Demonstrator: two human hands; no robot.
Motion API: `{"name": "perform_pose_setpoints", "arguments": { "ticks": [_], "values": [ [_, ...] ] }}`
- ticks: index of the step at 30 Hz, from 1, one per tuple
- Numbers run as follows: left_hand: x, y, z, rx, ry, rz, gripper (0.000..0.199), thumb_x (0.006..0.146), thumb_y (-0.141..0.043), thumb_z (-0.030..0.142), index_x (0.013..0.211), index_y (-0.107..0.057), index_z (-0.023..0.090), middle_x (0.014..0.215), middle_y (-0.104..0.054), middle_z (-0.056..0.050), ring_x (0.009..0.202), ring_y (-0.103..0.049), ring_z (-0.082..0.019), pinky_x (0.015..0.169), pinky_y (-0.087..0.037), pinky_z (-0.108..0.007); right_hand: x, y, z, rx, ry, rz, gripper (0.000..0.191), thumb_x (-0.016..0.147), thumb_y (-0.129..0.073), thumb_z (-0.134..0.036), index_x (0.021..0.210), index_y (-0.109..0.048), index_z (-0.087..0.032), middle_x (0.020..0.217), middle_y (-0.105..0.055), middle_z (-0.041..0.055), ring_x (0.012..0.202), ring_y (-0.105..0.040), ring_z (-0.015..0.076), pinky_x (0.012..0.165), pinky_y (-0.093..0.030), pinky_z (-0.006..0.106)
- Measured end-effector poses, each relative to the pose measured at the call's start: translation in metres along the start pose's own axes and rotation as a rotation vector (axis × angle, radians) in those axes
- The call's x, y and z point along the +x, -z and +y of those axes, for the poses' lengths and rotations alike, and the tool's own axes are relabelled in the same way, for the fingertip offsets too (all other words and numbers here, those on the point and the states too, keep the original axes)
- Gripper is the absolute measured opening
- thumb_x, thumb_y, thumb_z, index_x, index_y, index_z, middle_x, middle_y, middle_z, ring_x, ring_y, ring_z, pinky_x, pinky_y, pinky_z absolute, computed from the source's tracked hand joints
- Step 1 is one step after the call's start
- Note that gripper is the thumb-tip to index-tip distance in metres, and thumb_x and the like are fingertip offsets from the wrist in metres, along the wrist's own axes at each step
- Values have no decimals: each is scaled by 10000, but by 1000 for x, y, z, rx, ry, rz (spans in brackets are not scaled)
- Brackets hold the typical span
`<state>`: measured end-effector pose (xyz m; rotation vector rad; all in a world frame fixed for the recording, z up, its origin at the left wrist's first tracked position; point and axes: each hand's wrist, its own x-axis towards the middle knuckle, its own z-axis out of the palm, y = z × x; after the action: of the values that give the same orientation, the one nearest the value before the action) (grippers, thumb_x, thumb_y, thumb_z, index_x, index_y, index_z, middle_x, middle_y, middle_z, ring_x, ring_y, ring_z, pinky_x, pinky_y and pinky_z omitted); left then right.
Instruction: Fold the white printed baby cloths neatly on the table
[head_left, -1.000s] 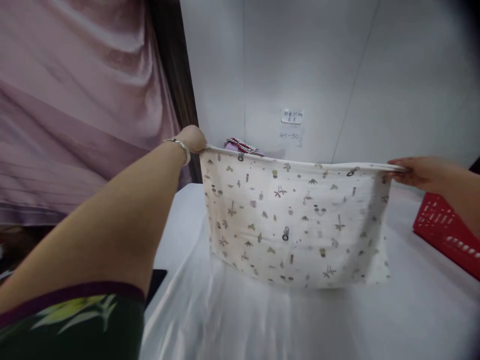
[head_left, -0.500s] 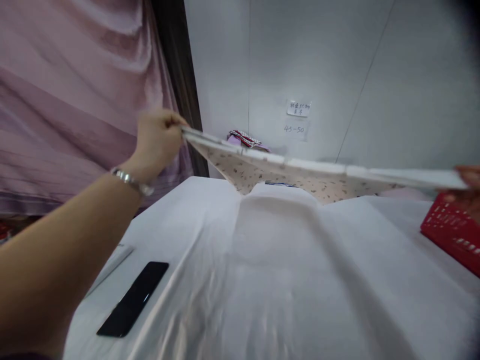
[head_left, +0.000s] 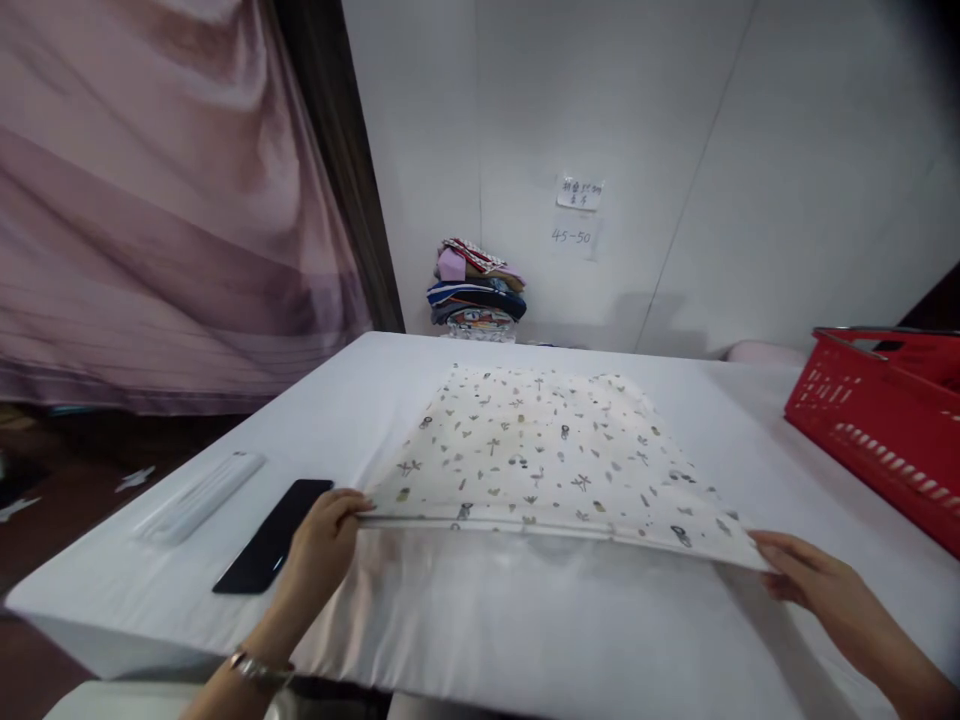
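A cream cloth (head_left: 525,450) with small printed figures lies over the white-covered table (head_left: 720,420), its near edge folded and stretched between both hands. My left hand (head_left: 330,530), with a bracelet at the wrist, pinches the near left corner. The near right corner is gripped between the thumb and fingers of my right hand (head_left: 802,575). Beside my left hand lies a black phone (head_left: 274,535).
A red basket (head_left: 885,430) stands at the right. Left of the phone is a clear plastic packet (head_left: 199,500). Folded cloths (head_left: 478,290) are stacked beyond the far edge. A pink curtain (head_left: 150,200) hangs at left.
The cloth has come down from its raised position and now lies spread on the table. Both hands have lowered toward the near side, still holding its edge. More of the basket shows.
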<state>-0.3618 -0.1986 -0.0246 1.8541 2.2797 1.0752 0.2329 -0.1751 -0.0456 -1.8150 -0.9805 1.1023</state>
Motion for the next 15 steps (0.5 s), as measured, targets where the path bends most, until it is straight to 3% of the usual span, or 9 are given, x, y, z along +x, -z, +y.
{"name": "perform_pose_setpoints", "arguments": {
  "ticks": [4, 6, 10, 12, 15],
  "values": [
    [-16, 18, -2, 62, 37, -75, 258, 660, -385, 250, 677, -639, 207, 889, -653, -43, 835, -626, -206, 791, -501, -307, -24, 2, 16, -175, -45, -35, 425, 593, -588, -585, 852, -667, -258, 490, -542, 23, 470, -539, 205, 448, -470, 309],
    [-27, 17, -8, 89, 68, -117, 270, 657, -378, 255, 667, -644, 215, 869, -660, -39, 803, -634, -211, 769, -515, -319, -33, -3, 27, -235, -21, -40, 427, 616, -528, -613, 851, -657, -280, 450, -500, 14, 448, -517, 213, 421, -439, 316],
    [-39, 10, -28, 150, 76, -84, 278, 668, -379, 273, 654, -654, 229, 881, -672, -51, 815, -642, -240, 779, -523, -371, -42, -10, 41, -336, 22, -101, 455, 629, -494, -631, 869, -653, -279, 424, -443, -18, 407, -481, 197, 409, -404, 311],
    [-38, 8, -42, 180, 60, -135, 276, 667, -381, 264, 634, -654, 232, 842, -678, -54, 797, -646, -245, 769, -526, -381, -43, -8, 41, -397, 18, -174, 447, 645, -506, -617, 885, -662, -274, 440, -465, -23, 385, -466, 182, 401, -390, 301],
    [-26, 9, -59, 248, 14, -256, 270, 679, -411, 283, 643, -675, 238, 776, -691, -38, 735, -656, -235, 715, -536, -359, -40, 1, 30, -501, 78, -257, 388, 675, -557, -560, 929, -686, -296, 565, -598, 3, 487, -555, 202, 476, -448, 303]
  ]
}}
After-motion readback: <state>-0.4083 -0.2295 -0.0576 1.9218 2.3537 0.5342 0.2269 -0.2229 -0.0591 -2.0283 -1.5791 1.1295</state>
